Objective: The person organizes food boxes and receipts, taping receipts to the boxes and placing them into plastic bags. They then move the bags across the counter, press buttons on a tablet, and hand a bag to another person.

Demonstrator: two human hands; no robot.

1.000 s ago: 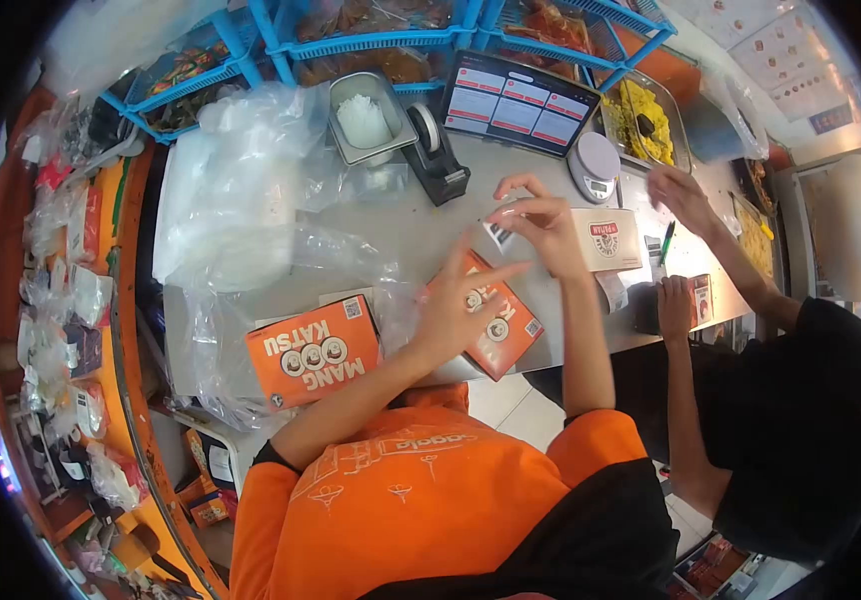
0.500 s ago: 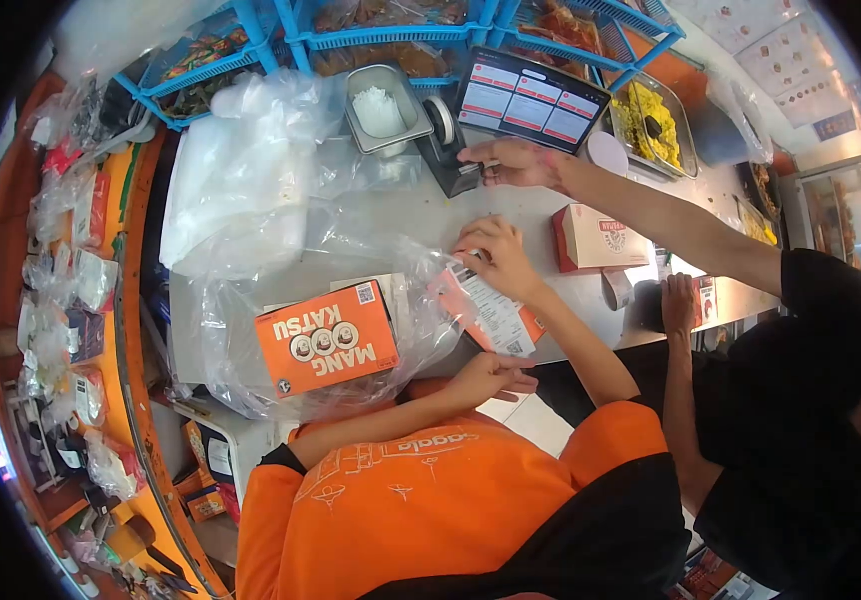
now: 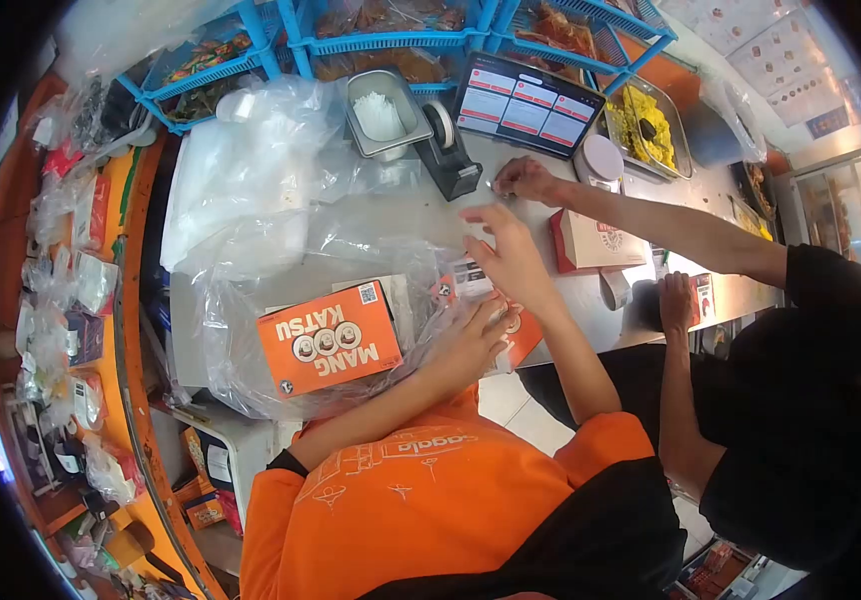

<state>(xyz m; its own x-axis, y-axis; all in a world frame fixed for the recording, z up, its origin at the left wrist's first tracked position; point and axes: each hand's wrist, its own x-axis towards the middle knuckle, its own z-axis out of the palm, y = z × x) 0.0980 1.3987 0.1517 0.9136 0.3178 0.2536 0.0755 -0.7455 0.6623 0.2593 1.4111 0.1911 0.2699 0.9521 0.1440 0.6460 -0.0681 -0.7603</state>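
My left hand [image 3: 478,338] lies with its fingers stretched over a paper slip [image 3: 471,278] on an orange box [image 3: 521,340] at the table's front edge. Much of the slip and the box is hidden under that hand. Above it, my right hand [image 3: 501,252] is raised with thumb and fingers apart, and I make out nothing held in it. Left of my hands, an orange box printed "Mang Katsu" [image 3: 331,338] rests on a clear plastic bag [image 3: 226,345]. A black tape dispenser [image 3: 451,165] stands beyond my right hand.
A co-worker's hand [image 3: 531,182] is close to my right hand, pinching something small; the other hand [image 3: 678,302] rests at the table edge. Also here are a white-and-red box [image 3: 601,240], a tablet [image 3: 529,105], a metal container [image 3: 388,115], plastic bags [image 3: 241,180] and blue baskets [image 3: 391,40].
My left hand has moved up onto the slip and box. My right hand has lifted off the slip, fingers spread. The co-worker's hand has drawn right, away from the tape dispenser.
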